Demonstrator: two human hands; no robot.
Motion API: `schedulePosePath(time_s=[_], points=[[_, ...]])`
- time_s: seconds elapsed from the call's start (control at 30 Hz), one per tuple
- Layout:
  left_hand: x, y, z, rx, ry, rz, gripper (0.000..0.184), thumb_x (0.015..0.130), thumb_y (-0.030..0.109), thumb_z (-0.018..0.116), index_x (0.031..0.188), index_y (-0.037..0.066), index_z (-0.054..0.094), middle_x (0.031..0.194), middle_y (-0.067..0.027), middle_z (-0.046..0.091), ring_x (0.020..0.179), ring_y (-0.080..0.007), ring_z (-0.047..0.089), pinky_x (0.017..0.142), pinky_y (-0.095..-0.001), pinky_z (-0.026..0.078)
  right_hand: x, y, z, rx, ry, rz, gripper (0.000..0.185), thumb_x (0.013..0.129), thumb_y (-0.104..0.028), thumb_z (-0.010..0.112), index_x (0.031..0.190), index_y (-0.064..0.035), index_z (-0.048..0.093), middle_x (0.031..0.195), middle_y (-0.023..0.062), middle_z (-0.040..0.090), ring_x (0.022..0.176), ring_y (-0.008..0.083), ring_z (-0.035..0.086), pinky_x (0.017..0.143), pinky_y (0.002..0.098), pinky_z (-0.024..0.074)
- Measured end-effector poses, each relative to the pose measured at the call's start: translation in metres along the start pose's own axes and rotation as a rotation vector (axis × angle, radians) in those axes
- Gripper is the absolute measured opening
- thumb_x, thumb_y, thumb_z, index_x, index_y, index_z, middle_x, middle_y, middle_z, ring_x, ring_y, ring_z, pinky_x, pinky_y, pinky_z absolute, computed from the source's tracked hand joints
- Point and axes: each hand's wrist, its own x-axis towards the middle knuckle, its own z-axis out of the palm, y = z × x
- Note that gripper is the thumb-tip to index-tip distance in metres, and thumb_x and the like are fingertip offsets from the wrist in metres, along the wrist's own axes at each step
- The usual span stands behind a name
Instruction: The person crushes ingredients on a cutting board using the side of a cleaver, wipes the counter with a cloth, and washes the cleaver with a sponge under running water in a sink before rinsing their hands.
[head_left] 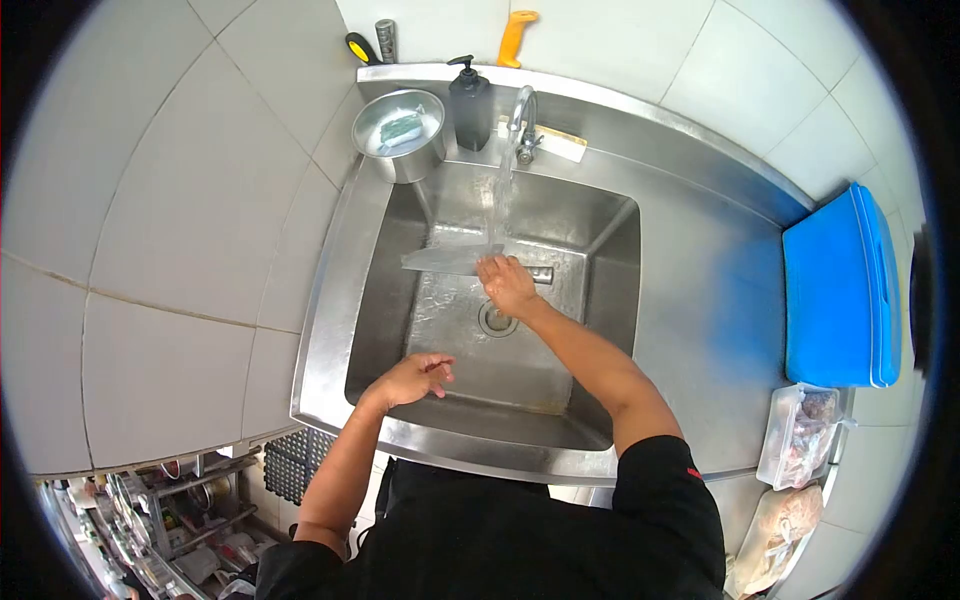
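Over the sink basin (pixel 450 315), my right hand (pixel 508 286) grips a large kitchen knife (pixel 440 260) where blade and handle meet. Its wide blade points left, and the end of the dark handle shows to the right of my fingers. Water from the curved faucet (pixel 524 110) pours down onto the knife by my fingers. My left hand (pixel 410 380) hovers above the near left part of the basin, holding nothing, with its fingers loosely bent and apart. Below the right hand lies the round drain (pixel 497 319).
A metal bowl (pixel 405 165) with a green-and-white sponge and a black soap pump bottle (pixel 470 105) stand behind the basin. Handles, one of them yellow (pixel 514 40), rise along the back ledge. To the right are a blue cooler box (pixel 835 290) and a plastic container (pixel 800 435).
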Motion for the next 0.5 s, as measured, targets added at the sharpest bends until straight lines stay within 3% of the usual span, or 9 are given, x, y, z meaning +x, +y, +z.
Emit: schedulePosePath(time_s=[0.07,0.13,0.27,0.37,0.43,0.5], points=[[-0.004,0.003,0.000,-0.009,0.007,0.004,0.045,0.103,0.029,0.053,0.140,0.004,0.051,0.110,-0.0037,0.067,0.082,-0.0113,0.066,0.063,-0.0249,0.047,-0.008,0.010,-0.006,-0.034,0.016,0.011,0.026,0.085,-0.013,0.054,0.104,0.0008,0.065,0.108,0.0116,0.065,0.101,0.0264,0.057,0.085,0.0403,0.0467],[-0.005,0.001,0.001,-0.020,0.005,0.009,0.045,0.103,0.029,0.053,0.140,0.004,0.050,0.111,-0.0039,0.068,0.082,-0.0112,0.065,0.062,-0.0246,0.046,-0.016,0.020,-0.017,-0.080,-0.204,0.106,0.028,0.084,-0.012,0.054,0.106,0.0005,0.066,0.114,0.0120,0.063,0.103,0.0265,0.059,0.083,0.0396,0.0492],[-0.004,-0.009,0.000,-0.051,0.015,-0.011,0.044,0.102,0.028,0.053,0.140,0.005,0.051,0.112,-0.0036,0.068,0.082,-0.0103,0.065,0.062,-0.0233,0.045,-0.038,0.023,-0.034,-0.185,-0.242,0.163,0.025,0.082,-0.013,0.055,0.099,-0.0003,0.068,0.109,0.0122,0.066,0.100,0.0263,0.060,0.081,0.0401,0.0499],[-0.002,-0.002,-0.003,-0.069,0.004,-0.023,0.042,0.102,0.024,0.052,0.138,0.003,0.053,0.111,-0.0032,0.068,0.082,-0.0096,0.065,0.063,-0.0229,0.046,-0.045,0.030,-0.026,-0.139,-0.145,0.324,0.015,0.083,-0.007,0.059,0.089,-0.0009,0.071,0.102,0.0146,0.066,0.091,0.0299,0.063,0.078,0.0433,0.0525],[0.005,0.006,-0.008,-0.064,-0.011,-0.025,0.040,0.102,0.022,0.051,0.137,0.002,0.053,0.111,-0.0031,0.068,0.083,-0.0094,0.065,0.064,-0.0229,0.047,-0.022,0.036,-0.008,0.344,-0.434,0.873,0.018,0.079,0.004,0.061,0.096,0.0056,0.067,0.085,0.0197,0.068,0.078,0.0314,0.068,0.067,0.0418,0.0562],[0.018,0.012,-0.016,-0.083,0.066,0.029,0.039,0.102,0.021,0.052,0.138,0.005,0.054,0.111,-0.0020,0.068,0.084,-0.0089,0.065,0.063,-0.0233,0.046,0.006,0.049,0.008,0.784,-0.541,1.211,0.017,0.078,0.005,0.063,0.094,0.0038,0.069,0.082,0.0239,0.068,0.072,0.0359,0.069,0.063,0.0421,0.0568]])
